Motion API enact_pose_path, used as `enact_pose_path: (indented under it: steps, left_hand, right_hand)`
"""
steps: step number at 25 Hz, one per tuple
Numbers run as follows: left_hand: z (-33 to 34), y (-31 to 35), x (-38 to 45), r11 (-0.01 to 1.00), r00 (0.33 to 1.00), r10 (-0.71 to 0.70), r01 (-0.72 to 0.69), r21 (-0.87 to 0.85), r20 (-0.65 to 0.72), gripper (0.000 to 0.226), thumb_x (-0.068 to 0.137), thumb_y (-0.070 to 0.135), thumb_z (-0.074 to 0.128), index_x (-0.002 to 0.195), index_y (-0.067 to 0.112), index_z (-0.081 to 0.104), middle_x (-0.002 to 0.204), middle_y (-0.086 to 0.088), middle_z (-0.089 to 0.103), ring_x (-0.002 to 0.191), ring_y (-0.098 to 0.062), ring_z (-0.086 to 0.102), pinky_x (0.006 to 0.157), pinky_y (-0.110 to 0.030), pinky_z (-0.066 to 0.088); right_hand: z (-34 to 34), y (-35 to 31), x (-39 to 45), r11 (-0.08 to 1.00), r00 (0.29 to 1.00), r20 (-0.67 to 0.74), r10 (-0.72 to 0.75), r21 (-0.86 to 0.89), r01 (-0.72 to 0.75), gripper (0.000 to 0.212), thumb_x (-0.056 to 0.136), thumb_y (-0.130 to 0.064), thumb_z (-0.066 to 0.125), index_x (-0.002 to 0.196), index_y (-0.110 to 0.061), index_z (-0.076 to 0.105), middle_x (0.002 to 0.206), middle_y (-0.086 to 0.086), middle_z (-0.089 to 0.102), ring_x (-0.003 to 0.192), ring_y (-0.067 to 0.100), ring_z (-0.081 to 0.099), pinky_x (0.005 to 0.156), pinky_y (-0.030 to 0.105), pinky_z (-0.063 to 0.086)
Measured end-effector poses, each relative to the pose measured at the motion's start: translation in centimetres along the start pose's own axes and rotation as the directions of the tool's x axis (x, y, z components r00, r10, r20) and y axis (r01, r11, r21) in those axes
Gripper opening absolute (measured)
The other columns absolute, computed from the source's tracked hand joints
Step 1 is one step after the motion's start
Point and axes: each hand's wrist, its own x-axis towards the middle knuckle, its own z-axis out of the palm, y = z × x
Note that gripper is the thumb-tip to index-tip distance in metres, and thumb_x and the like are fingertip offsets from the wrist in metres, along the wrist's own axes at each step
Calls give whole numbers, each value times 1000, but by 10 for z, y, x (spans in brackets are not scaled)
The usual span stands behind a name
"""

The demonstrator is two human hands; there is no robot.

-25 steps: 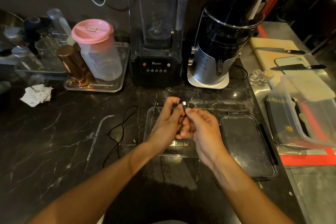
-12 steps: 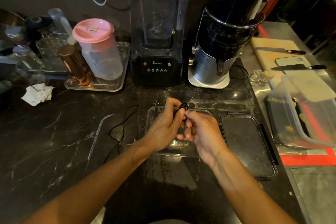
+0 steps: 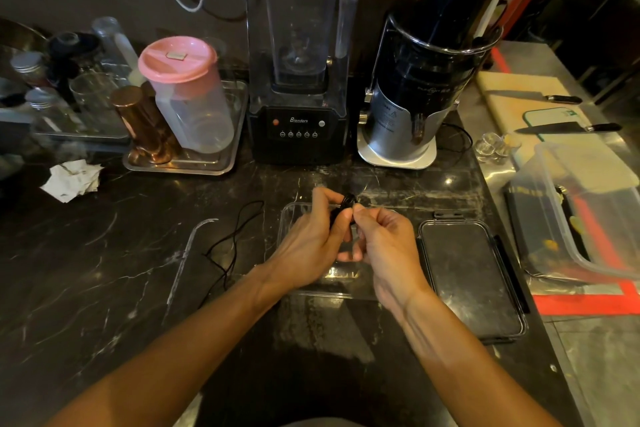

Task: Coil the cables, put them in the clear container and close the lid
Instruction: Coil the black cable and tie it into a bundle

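Over dark countertop, coiled cable pinched between both hands' fingers.

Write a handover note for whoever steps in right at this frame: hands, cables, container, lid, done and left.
Left hand and right hand both pinch a small black cable coil above the clear container.
A loose black cable lies uncoiled on the counter, left of the container.
The lid lies flat to the container's right, off.
Done: one coil nearly wound.
Left: drop it in, coil the loose cable, add it, close the lid.
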Motion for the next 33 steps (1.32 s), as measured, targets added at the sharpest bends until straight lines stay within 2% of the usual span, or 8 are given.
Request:
enact_pose_path:
  steps: [4,9,13,20,23,27,31,33]
  left_hand:
    - [0,-4,-2,996,1000,-14,14,-90,0,12,108,30,41,119,26,39,78,7,66,66,-18,68,56,-48,56]
    - [5,5,-1,922,991,-133,113,-370,-29,13,110,11,40,121,10,46,72,-2,59,54,2,56,51,-11,42]
    - [3,9,2,845,976,-219,187,-501,-6,14,110,10,37,120,2,43,65,-4,54,45,-2,53,44,-12,39]
    - [7,9,-4,969,987,-137,116,-218,-86,19,107,13,47,124,5,42,76,9,61,73,8,63,71,-5,46]
    - [9,7,-3,969,980,-133,97,-226,-149,9,107,16,50,111,8,51,79,7,57,66,1,58,60,-15,47]
    - [12,5,0,966,966,-199,166,-197,-164,5,105,24,55,104,19,54,80,10,61,69,1,58,63,-17,48]
    - [11,1,-2,966,979,-162,132,-221,-124,3,106,21,52,106,18,51,90,-5,68,83,-22,69,72,-41,59]
    - [11,0,-2,957,979,-177,146,-250,-105,3,106,18,52,107,15,51,95,-4,69,90,-19,71,79,-39,60]
  right_hand:
    - [-5,4,4,998,996,68,60,-3,-60,29,105,-21,57,87,0,67,68,10,57,45,11,43,52,32,58]
    - [-11,7,13,992,993,115,-2,-125,16,28,106,-23,55,95,0,67,70,8,56,47,10,45,49,30,56]
    - [-7,19,16,994,993,78,-83,-58,88,29,106,-25,55,93,1,63,64,6,59,47,12,50,52,32,56]
    - [-14,24,16,958,974,132,-186,-194,210,23,106,-23,53,93,-11,67,66,-1,59,54,9,52,53,29,54]
    - [-16,25,18,957,969,132,-209,-178,231,23,105,-23,55,94,-6,67,61,4,53,52,14,51,53,29,55]
    - [-13,32,20,978,983,46,-178,-107,182,31,105,-21,56,97,9,60,55,9,50,47,16,48,50,31,56]
    - [-20,30,26,994,987,138,-78,-64,88,27,104,-23,57,97,1,69,53,8,52,49,20,48,53,33,59]
    - [-24,28,28,995,983,177,-53,-75,67,26,101,-25,61,94,-3,72,54,9,54,48,20,50,54,36,59]
